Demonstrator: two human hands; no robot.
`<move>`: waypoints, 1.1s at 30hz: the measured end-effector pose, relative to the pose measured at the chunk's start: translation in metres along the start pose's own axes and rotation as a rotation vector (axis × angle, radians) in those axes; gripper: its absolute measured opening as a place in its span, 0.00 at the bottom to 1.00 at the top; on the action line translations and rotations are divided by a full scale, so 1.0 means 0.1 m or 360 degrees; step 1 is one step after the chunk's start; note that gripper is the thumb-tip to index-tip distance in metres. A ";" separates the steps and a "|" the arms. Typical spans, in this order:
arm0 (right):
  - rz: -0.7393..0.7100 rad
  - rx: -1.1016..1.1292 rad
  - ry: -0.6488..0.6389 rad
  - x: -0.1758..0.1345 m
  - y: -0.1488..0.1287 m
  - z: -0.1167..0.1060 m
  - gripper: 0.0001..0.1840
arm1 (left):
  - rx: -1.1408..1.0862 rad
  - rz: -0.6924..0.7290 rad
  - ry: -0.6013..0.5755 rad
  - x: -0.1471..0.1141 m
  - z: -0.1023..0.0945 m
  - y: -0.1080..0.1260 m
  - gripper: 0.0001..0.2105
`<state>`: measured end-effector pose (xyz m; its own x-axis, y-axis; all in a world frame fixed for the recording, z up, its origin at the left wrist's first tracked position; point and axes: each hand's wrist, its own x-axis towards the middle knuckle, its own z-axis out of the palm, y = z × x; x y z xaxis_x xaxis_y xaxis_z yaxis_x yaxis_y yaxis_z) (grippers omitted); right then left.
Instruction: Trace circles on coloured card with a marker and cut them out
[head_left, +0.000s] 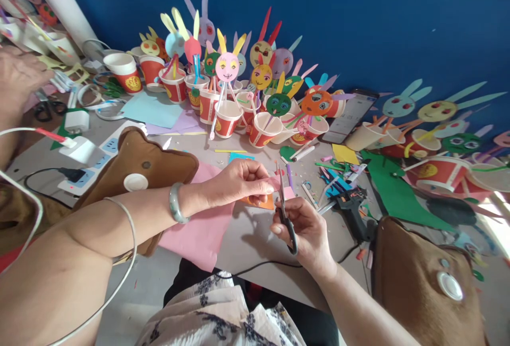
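My left hand (243, 182) pinches a small piece of pink paper (273, 182) above the middle of the table. In my right hand (306, 229) is a pair of scissors (283, 208) with black handles, its blades pointing up and away from me. The blades are at the right edge of the pink piece; whether they are cutting into it I cannot tell. Beneath my hands lies an orange piece of paper (261, 201), partly hidden. A large pink sheet (203, 229) lies under my left wrist, hanging over the table's front edge.
Paper cups with rabbit-faced figures (228, 117) crowd the back. A black glue gun (354, 210) lies to the right among paper scraps, near a green sheet (392, 189). Brown cushions (422, 282) flank me. At left are a power strip (95, 168) and another person's hand (19, 77).
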<state>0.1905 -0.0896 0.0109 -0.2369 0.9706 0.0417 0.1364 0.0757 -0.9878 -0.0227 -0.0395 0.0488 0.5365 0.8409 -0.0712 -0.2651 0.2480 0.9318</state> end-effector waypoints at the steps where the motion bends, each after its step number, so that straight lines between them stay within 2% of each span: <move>1: 0.0006 -0.0002 0.0002 0.00 0.00 0.00 0.27 | 0.0013 0.0018 -0.0001 0.00 0.00 0.00 0.21; 5: 0.0022 -0.0009 0.0019 -0.01 -0.01 0.00 0.27 | 0.0042 0.0038 0.0015 0.00 0.00 0.00 0.22; 11: 0.0034 -0.0018 0.0038 0.00 -0.04 0.01 0.28 | 0.0027 -0.0068 0.0072 -0.01 0.02 0.04 0.21; 17: 0.0016 -0.0001 0.0052 0.00 -0.05 0.01 0.27 | 0.0069 0.0032 0.0058 -0.01 0.01 0.04 0.18; 33: 0.0018 -0.0044 0.0095 0.00 -0.06 0.03 0.28 | 0.0080 0.0036 0.0124 -0.02 -0.01 0.01 0.16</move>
<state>0.1867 -0.0912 0.0165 -0.1774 0.9833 0.0404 0.1654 0.0703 -0.9837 -0.0252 -0.0404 0.0496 0.4664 0.8814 -0.0757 -0.2347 0.2058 0.9500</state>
